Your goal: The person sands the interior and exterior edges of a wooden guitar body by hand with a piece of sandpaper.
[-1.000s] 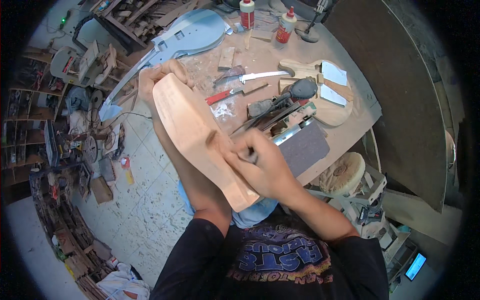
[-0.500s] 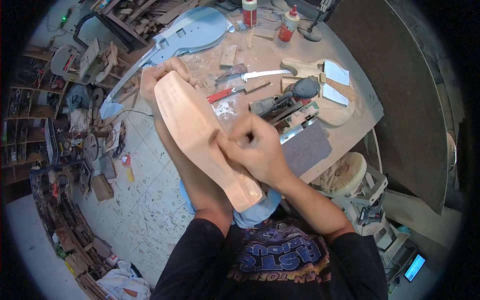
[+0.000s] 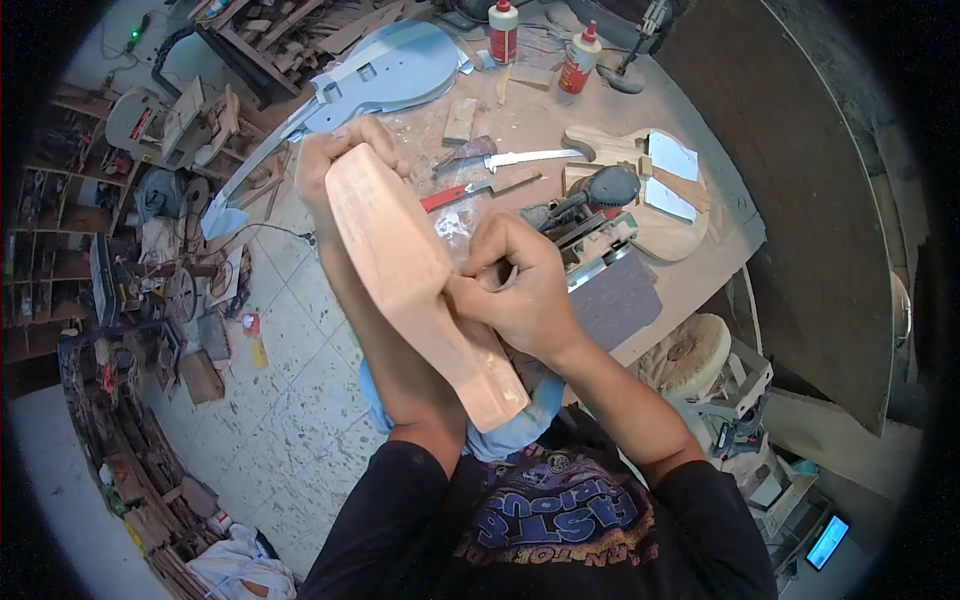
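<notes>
A pale carved wooden piece point(image 3: 385, 235), broad at its far part and narrowing to a squared near end, slants in front of my body. My left hand point(image 3: 345, 150) curls around its far end, and the left forearm runs behind and beneath it. At the notch on its right side, my right hand point(image 3: 530, 285) is closed in a pinch with the thumb against the wood. Anything small between those fingers is hidden. Beyond the hands, a red-handled tool point(image 3: 450, 195) and a knife with a white blade point(image 3: 535, 157) lie on the bench.
The workbench point(image 3: 715, 250) carries a power sander point(image 3: 605, 190), an unfinished wooden guitar body point(image 3: 665, 225), a light-blue guitar point(image 3: 400, 65) and two glue bottles point(image 3: 503, 35). A round buffing pad point(image 3: 690, 350) stands beside the bench at right. Shelves point(image 3: 65, 240) line the left.
The wooden piece and my left hand have shifted slightly right. My right hand, blurred before, has moved a little right with it and still presses at the notch.
</notes>
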Motion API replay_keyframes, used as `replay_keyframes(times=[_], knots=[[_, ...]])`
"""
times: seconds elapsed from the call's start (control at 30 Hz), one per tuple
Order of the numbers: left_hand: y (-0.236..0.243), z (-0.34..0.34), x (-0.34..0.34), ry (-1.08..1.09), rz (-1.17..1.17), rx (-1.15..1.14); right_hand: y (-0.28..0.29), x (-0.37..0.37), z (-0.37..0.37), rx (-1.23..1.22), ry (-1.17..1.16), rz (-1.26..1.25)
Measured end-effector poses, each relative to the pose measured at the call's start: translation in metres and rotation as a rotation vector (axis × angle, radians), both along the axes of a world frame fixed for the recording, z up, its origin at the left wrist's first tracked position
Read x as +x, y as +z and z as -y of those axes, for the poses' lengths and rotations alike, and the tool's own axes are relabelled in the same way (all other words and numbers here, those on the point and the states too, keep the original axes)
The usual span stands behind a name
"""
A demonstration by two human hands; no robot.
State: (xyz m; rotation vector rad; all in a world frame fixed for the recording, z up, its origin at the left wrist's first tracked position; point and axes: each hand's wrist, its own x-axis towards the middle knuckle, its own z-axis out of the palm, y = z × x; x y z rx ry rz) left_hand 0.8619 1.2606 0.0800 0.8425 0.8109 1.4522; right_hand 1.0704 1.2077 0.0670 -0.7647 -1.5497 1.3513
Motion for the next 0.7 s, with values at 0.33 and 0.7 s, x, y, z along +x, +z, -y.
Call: replay_keyframes(times=[0.33, 0.7], knots=[[-0.014, -0.005, -0.012, -0.008, 0.016, 0.022, -0.006, 0.004, 0.005, -0.03, 0.063, 0.019], [-0.016, -0.004, -0.017, 0.008, 0.019, 0.063, -0.011, 0.019, 0.017, 0.018, 0.206, 0.047]])
